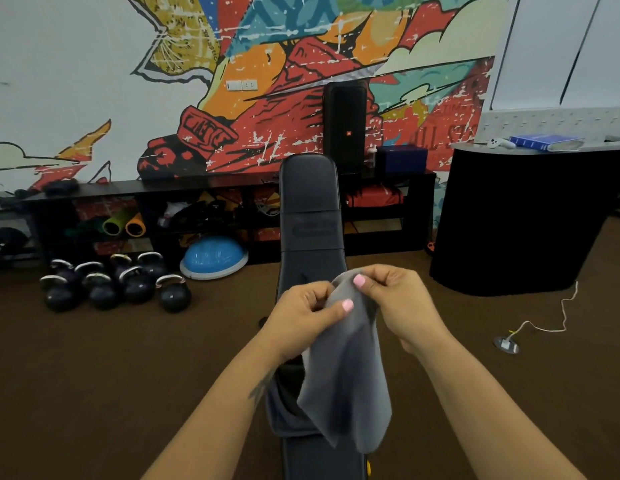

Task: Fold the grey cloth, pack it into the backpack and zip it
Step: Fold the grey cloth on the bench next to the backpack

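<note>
We pinch the cloth top edge with left hand and right hand, above the desk near end. Soft, light, limp; grip corners to fold.

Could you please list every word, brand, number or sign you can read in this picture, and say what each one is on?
"JBL": the small orange logo on the tall black speaker, only just readable.
Lettering painted in the wall mural: broken and distressed, not readable.
Embossed mark on the black bench: too blurred to read.
Blue book on the counter: print too small to read.
Grey cloth, left hand and right hand: no text.
</note>
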Motion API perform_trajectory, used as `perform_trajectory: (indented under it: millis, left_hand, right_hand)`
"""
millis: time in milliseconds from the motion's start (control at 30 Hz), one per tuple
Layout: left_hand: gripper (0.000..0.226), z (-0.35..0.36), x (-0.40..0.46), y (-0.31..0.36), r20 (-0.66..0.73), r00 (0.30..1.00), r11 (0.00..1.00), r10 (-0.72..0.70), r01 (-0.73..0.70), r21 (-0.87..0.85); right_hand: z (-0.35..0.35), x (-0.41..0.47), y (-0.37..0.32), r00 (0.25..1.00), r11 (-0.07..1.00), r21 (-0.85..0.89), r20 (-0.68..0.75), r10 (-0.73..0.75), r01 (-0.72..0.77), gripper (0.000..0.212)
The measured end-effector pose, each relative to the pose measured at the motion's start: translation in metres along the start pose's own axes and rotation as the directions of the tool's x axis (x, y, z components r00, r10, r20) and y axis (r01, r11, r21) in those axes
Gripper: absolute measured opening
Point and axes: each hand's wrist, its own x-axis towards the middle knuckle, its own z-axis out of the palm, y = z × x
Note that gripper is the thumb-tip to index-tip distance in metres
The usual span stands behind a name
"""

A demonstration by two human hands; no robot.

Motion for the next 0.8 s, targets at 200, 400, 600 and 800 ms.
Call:
perform_trajectory:
  millis: [200, 400, 600, 800]
  left_hand:
    - [0.046, -0.008, -0.008, 0.001, 0.266, 0.964, 0.93, 0.033, -0.127, 0.346]
    - [0.044, -0.029, -0.012, 0.005, 0.38, 0.921, 0.522, -0.079, -0.287, 0.803]
    - [0.048, -0.066, -0.006, -0.005, 0.342, 0.886, 0.2, 0.313, -0.413, 0.888]
    - [0.045, -0.095, 0.003, -0.016, 0.041, 0.907, 0.357, 0.418, -0.206, 0.911]
  right_hand:
    - [-0.02, 0.032, 0.003, 0.989, 0.999, -0.048, -0.146, -0.005, -0.002, 0.016]
    - [-0.046, 0.057, 0.011, 0.961, 0.998, -0.059, -0.278, -0.008, -0.009, 0.018]
    - [-0.059, 0.063, 0.022, 0.942, 0.995, -0.102, -0.334, -0.023, -0.012, 0.014]
    - [-0.064, 0.065, 0.03, 0.939, 1.0, -0.027, -0.345, 0.006, -0.016, 0.016]
